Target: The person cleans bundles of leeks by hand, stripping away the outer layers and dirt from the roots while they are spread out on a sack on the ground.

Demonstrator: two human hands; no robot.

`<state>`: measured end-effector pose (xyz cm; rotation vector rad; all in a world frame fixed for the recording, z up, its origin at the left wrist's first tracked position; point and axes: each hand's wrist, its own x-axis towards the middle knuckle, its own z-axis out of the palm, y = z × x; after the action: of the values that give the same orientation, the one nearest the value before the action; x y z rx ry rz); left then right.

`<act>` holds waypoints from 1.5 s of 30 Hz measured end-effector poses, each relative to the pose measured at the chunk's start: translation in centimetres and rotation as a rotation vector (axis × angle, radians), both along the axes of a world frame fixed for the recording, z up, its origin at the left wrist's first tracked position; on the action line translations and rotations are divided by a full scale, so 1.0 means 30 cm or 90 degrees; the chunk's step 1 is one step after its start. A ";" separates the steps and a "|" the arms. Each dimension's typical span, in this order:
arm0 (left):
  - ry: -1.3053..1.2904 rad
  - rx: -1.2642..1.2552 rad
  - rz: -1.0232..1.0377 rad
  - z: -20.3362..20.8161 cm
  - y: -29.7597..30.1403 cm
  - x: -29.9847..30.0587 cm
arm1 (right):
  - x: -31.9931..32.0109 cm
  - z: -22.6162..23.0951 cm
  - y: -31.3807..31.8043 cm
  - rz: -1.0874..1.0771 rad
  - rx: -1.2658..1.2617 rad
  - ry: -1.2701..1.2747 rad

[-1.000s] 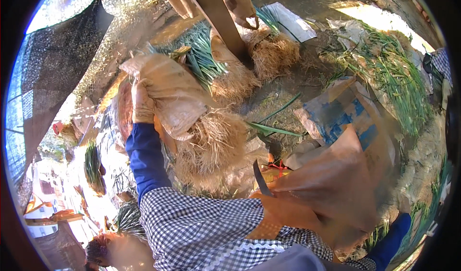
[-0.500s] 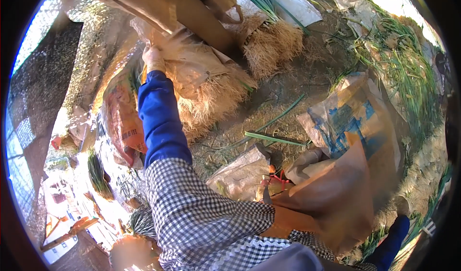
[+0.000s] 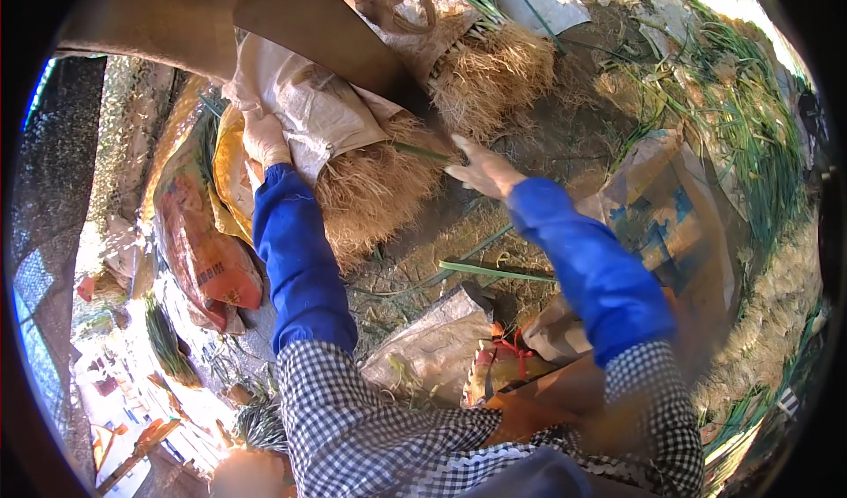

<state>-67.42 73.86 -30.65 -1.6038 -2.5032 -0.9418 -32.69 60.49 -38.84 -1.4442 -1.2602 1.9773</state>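
Observation:
My left hand (image 3: 265,138) is closed on the edge of a pale woven sack (image 3: 309,114). The sack is wrapped round a bundle of what look like green onions, and their tan roots (image 3: 371,200) spill out of its near end. Stretched in from the right, my right hand (image 3: 483,168) is open, its fingers apart. Its fingertips are close to a green leaf (image 3: 418,151) that sticks out over the roots; I cannot tell whether they touch. Beyond it lies a second rooted bundle (image 3: 494,70), with white stalks and green tops.
A large brown shape (image 3: 326,35) hangs over the top. An orange-red sack (image 3: 198,251) lies left of my left arm. Loose green leaves (image 3: 741,145) are heaped at the right, beside a blue-printed sack (image 3: 657,220). Another green leaf (image 3: 494,271) lies on the ground.
My right arm has swung from the lower right up to the root bundle. My left hand has shifted slightly left and down with the sack's edge.

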 end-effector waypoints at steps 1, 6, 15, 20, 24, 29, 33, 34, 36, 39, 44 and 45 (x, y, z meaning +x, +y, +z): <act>0.100 -0.035 0.028 -0.029 -0.037 -0.222 | -0.153 0.015 0.034 0.090 0.065 -0.049; 0.115 -0.030 0.011 -0.178 -0.041 -0.345 | -0.253 -0.033 -0.009 0.180 0.067 -0.006; -0.011 0.101 0.025 -0.069 -0.083 -0.173 | -0.158 0.049 -0.084 -0.169 0.199 0.029; -0.024 0.042 0.020 -0.040 -0.120 -0.029 | -0.379 -0.122 0.003 -0.160 0.299 -0.337; -0.037 -0.006 0.039 -0.074 -0.132 -0.129 | -0.442 0.097 0.077 0.165 0.301 -0.439; -0.227 -0.077 0.003 -0.034 -0.099 -0.553 | -0.569 0.140 0.019 0.499 0.673 -0.430; 0.047 -0.037 0.011 -0.060 -0.015 -0.316 | -0.484 0.011 -0.032 0.252 0.510 -0.343; 0.079 0.026 0.037 -0.087 -0.017 -0.105 | -0.416 -0.027 -0.029 0.282 0.552 -0.380; 0.198 0.225 -0.038 -0.096 -0.085 -0.037 | -0.390 -0.002 -0.047 0.317 0.611 -0.402; 0.148 0.052 -0.270 -0.158 -0.248 0.242 | -0.180 0.174 -0.062 0.309 0.250 -0.294; 0.190 -0.156 -0.442 -0.224 -0.410 0.558 | 0.521 0.621 -0.333 0.214 0.281 -0.479; 0.200 -0.177 -0.463 -0.220 -0.442 0.605 | 0.693 0.694 -0.486 0.071 0.297 -0.526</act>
<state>-49.27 60.61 -37.26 -2.5871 -1.9064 -0.3014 -11.90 45.91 -18.02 -2.0148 -1.9888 0.9953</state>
